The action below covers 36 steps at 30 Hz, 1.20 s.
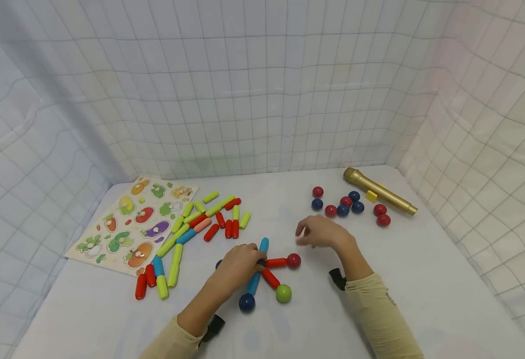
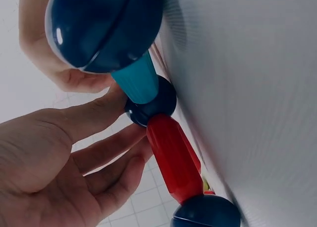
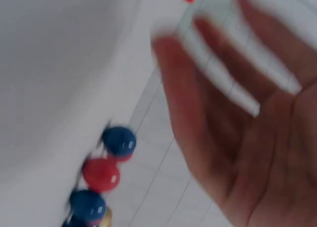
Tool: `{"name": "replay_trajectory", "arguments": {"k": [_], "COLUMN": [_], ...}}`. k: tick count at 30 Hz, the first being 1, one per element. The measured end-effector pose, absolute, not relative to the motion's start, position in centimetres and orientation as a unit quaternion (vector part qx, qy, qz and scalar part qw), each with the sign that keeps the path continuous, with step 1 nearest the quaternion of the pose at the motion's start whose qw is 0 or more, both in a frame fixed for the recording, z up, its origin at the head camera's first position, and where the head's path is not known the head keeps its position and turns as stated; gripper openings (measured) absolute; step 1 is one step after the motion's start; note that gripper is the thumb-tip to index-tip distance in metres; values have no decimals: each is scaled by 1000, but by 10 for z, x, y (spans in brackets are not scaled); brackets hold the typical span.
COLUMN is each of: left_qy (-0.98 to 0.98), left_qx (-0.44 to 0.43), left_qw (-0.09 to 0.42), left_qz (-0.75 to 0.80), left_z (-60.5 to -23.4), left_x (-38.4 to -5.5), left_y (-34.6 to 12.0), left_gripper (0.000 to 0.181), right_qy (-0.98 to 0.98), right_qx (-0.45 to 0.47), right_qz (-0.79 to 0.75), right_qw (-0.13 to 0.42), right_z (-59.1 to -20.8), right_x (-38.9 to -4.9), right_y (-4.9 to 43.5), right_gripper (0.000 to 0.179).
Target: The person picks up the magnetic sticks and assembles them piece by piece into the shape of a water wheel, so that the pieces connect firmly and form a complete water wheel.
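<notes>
My left hand [image 1: 240, 263] pinches the dark blue centre ball [image 2: 154, 105] of a star-shaped figure of rods and balls on the table. From it spread a red rod [image 1: 276, 262] ending in a red ball [image 1: 293, 260], another red rod [image 1: 270, 278] ending in a green ball [image 1: 283, 293], and a light blue rod [image 1: 253, 284] ending in a dark blue ball [image 1: 247, 302]. A further light blue rod [image 1: 264, 244] points away with a bare end. Part of the figure is hidden behind the left hand. To its right, my right hand [image 1: 327, 233] hovers with relaxed fingers, holding nothing.
Several loose green, red and blue rods [image 1: 199, 219] lie at the left beside a vegetable puzzle board [image 1: 109, 249]. Several red and dark blue balls [image 1: 343, 210] lie at the back right, near a gold toy microphone [image 1: 383, 192]. Grid-patterned cloth walls [image 1: 266, 99] enclose the table.
</notes>
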<state>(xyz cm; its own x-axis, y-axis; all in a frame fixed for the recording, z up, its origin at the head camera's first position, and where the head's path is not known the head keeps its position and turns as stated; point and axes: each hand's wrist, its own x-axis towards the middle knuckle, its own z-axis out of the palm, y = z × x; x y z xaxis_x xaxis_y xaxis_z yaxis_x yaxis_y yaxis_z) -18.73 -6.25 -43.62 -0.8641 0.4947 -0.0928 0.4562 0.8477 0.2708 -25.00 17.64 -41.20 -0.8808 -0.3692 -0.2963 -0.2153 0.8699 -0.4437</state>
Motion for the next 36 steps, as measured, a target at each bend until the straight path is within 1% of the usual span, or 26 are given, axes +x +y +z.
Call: {"name": "replay_trajectory", "arguments": {"k": [3,4,5,6,9,12,16,21,25,28,32,36], "left_qy": [957,956,956,955,952,948,944,943,944,945,946,946], "left_qx": [255,257,261,264,273,284,299,312,310,301,291,285], "left_qw": [70,68,65,64,63,64,56,36,35,47,64,74], "left_qz": [121,121,120,119,125,132,124,113,109,115,125,134], "left_z": [-435,-434,-434,-433,-433,-436,-438,-439,-438,-437,-436,-435], "left_x": [-186,-185,-186,-186,-187,-186,-184,-183,-182,-182,-181,-182], "left_y": [-65,-66,-66,-67,-69,-70,-69,-68,-66,-65,-64,-64], "left_gripper": [24,24,24,24,23,23,24,22,22,23,24,24], "right_qy": [980,986,989,989,989,985,976,958,944,937,935,935], "right_qx": [-88,-70,-54,-43,-31,-26,-33,-73,-123,-151,-172,-192], "right_qz": [-158,-144,-134,-133,-132,-145,-179,-228,-257,-265,-253,-243], "right_qw": [81,55,41,39,60,89,117,154,166,172,182,175], "right_z": [-405,-404,-403,-404,-409,-417,-424,-425,-426,-424,-422,-418], "right_x": [-270,-278,-285,-292,-306,-308,-295,-273,-260,-254,-246,-241], "right_y": [194,199,204,207,215,217,216,204,190,180,168,159], "right_gripper": [28,30,32,34,34,30,26,25,20,17,16,17]}}
